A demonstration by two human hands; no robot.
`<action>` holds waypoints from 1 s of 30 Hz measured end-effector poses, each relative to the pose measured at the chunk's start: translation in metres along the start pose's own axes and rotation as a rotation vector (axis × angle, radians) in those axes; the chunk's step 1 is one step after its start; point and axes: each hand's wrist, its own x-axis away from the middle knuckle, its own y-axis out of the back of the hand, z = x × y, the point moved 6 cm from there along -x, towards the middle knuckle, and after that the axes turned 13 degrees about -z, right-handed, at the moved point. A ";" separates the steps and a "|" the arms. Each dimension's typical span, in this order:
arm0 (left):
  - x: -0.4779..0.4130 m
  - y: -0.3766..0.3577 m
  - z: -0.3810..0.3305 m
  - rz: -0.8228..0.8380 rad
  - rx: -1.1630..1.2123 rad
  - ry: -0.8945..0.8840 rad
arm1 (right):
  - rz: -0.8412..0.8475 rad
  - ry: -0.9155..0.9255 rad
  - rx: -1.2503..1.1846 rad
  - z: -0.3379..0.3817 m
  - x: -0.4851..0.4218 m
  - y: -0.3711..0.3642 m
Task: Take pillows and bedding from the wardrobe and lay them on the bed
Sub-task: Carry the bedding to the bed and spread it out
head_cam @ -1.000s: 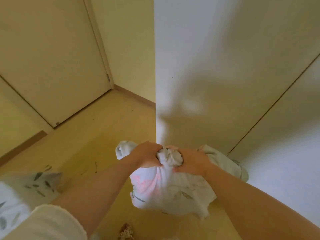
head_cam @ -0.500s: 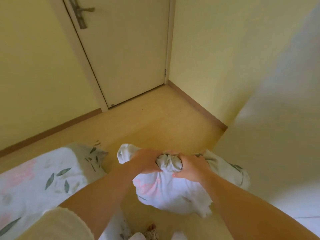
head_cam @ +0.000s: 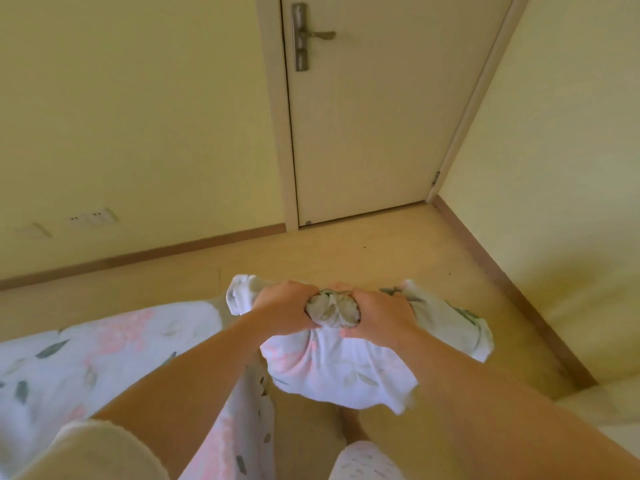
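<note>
I hold a white pillow [head_cam: 332,368] with pink flowers and grey-green leaves in front of me, above the floor. My left hand [head_cam: 284,311] and my right hand [head_cam: 379,315] both clench the bunched top edge of its case, side by side. The pillow hangs below my fists. The bed [head_cam: 86,362], covered in matching floral bedding, lies at the lower left, its corner just left of my left forearm. The wardrobe is out of view.
A shut door [head_cam: 374,116] with a lever handle [head_cam: 311,36] stands ahead in the room's corner. Yellow walls with a brown skirting board [head_cam: 138,256] run left and right. A wall socket [head_cam: 91,217] sits low on the left. Wooden floor [head_cam: 381,251] lies between me and the door.
My view has swung left, away from the white wardrobe panel, toward the door and the bed. More of the bed shows now. Both hands keep the same grip on the pillow.
</note>
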 end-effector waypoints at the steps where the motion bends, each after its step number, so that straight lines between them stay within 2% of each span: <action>1: -0.015 0.002 0.010 0.000 -0.003 0.019 | 0.008 0.020 0.001 0.001 -0.021 -0.002; 7: -0.108 0.026 0.069 -0.001 -0.001 0.165 | 0.105 0.147 -0.022 0.010 -0.152 -0.001; 12: -0.163 0.057 0.123 -0.046 0.019 0.310 | 0.151 0.303 0.013 0.045 -0.250 0.012; 21: -0.207 0.095 0.259 -0.130 0.067 0.568 | 0.200 0.581 0.094 0.156 -0.396 -0.010; 30: -0.236 0.144 0.426 -0.173 0.149 0.747 | 0.288 0.716 0.116 0.300 -0.522 -0.046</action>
